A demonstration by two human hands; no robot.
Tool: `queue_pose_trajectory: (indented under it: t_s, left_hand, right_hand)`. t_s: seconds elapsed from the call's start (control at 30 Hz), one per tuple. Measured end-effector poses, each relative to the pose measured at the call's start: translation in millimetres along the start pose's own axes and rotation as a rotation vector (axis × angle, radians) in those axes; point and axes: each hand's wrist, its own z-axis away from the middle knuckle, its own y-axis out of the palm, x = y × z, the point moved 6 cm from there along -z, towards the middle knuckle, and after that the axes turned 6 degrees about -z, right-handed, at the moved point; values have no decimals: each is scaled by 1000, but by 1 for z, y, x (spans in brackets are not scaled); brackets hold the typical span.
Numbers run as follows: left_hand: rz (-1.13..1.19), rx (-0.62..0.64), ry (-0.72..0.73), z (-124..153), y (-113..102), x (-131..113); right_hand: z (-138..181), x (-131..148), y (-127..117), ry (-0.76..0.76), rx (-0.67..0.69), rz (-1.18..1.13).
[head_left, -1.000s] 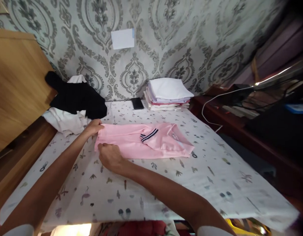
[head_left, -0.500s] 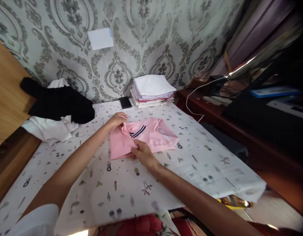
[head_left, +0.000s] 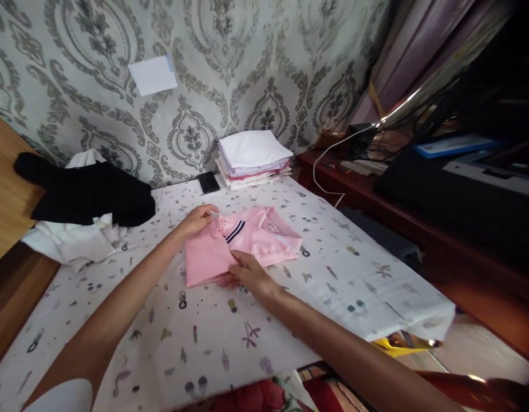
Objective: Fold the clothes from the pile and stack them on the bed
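Note:
A pink shirt (head_left: 260, 240) with a dark-and-white striped band lies folded on a patterned white cloth (head_left: 204, 343). Its left part is turned over on top, and a little bunched fabric shows at the far fold. My left hand (head_left: 198, 220) rests at the far left edge of the shirt, its fingers stretched out and loosely touching the fabric. At the near edge, my right hand (head_left: 251, 276) lies against the folded layer with fingers apart; the undersides of its fingers are partly hidden.
Behind the shirt stand a stack of folded clothes (head_left: 253, 157) and a black phone (head_left: 208, 182). Black clothing (head_left: 97, 191) lies heaped over white clothing (head_left: 71, 240) at left. A white cable (head_left: 316, 171) runs over the dark red furniture (head_left: 305, 166) at right.
My right hand has loosened its pinch on the folded layer, and its fingers have spread. My left hand has eased off the far edge. The view has shifted slightly right.

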Motion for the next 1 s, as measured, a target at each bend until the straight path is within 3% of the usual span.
queue_pose_trajectory:
  t_s: [0.13,0.33,0.5,0.57,0.67,0.73,0.8,0.9,1.0]
  left_hand:
    - [-318,-28,286,-4,6,-9]
    - [-311,-116,264,-16,5,-5]
    - [-211,-224,228,-7,-5,-2]
    - [-102,-182,218,2,-3,0]
    - [5,-10,196,15,8,3]
    - [19,10,196,22,10,2]
    - [33,-38,210,25,6,0]
    - [31,-74,248,27,1,-3]
    - [-59,-40,354,31,7,-9]
  right_hand:
    - [3,-2,-1,-4,8,-10]
    - [6,-2,-1,-6,30,-37]
    - [9,-1,-4,17,2,-71]
    - [11,0,-5,2,11,-75]
    - [13,-1,-11,-42,8,-25]
    - [15,-2,-18,-76,-27,84]
    - [20,4,-24,-170,-107,294]
    - [34,28,-21,-487,-256,728]
    - [43,35,7,-791,-170,1051]
